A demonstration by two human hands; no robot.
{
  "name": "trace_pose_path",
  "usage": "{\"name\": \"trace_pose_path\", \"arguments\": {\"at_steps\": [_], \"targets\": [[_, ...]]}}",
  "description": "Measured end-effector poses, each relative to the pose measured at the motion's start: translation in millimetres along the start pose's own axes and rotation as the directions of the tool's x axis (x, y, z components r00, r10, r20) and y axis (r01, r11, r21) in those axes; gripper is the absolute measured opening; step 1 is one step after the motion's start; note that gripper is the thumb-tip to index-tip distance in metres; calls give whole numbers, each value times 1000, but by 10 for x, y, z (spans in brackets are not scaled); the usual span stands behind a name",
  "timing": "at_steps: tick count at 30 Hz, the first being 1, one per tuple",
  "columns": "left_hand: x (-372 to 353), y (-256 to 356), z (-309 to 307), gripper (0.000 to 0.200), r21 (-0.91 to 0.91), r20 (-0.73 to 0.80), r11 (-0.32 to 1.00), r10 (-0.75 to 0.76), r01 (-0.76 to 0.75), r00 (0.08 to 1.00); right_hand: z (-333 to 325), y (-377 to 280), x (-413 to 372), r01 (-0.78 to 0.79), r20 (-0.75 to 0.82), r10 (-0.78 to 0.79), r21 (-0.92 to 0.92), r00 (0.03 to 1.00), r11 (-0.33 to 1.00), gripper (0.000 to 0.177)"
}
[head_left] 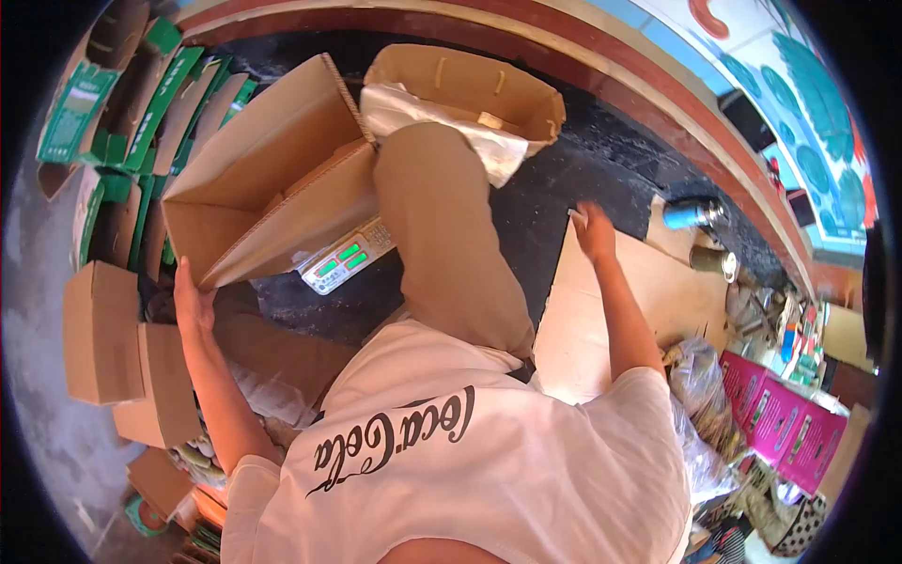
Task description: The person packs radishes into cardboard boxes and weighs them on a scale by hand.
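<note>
Left hand point(194, 303): fingers straight, against the open box point(301, 211).
Right hand point(594, 235): at a corner of the cardboard sheet point(581, 324); cannot tell whether gripping.
Box: beside the raised knee point(423, 155), inside partly hidden.

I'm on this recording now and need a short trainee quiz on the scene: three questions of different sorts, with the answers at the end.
1. Open question: which thing is the person's left hand at?
2. True or false: the blue bottle is nearer to the right hand than to the left hand.
3. Fill in the missing word: the small panels on the device shown just beside the box are coloured ____.

Key:
1. The open brown box, at its near corner.
2. True.
3. Green.
</note>
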State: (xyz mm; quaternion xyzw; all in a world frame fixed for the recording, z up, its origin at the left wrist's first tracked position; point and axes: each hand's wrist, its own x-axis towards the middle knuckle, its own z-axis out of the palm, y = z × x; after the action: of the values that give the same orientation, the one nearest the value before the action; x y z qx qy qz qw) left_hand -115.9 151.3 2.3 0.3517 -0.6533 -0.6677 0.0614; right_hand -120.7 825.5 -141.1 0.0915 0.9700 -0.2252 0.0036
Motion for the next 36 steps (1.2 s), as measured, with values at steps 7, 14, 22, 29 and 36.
{"name": "trace_pose_path", "arguments": {"at_steps": [7,14,22,29,36], "targets": [[-94,103,41,58,60,22,996,59,-61,998,999,1391,-2163,-373,701,560,-425,441,825,60],[-143,80,62,64,184,-25,979,94,-87,995,1043,1061,-2106,-390,540,429,-193,724,900,51],[-803,386,39,50,210,-193,832,550,-513,813,-484,-419,-177,107,-317,63,491,946,865,19],[-1205,834,-91,38,357,-249,626,779,-693,575,-1219,-2494,-212,508,-364,-370,438,855,741,12],[-748,829,67,39,252,-252,685,728,-684,637,727,-3137,-597,766,763,-621,286,182,576,28]]}}
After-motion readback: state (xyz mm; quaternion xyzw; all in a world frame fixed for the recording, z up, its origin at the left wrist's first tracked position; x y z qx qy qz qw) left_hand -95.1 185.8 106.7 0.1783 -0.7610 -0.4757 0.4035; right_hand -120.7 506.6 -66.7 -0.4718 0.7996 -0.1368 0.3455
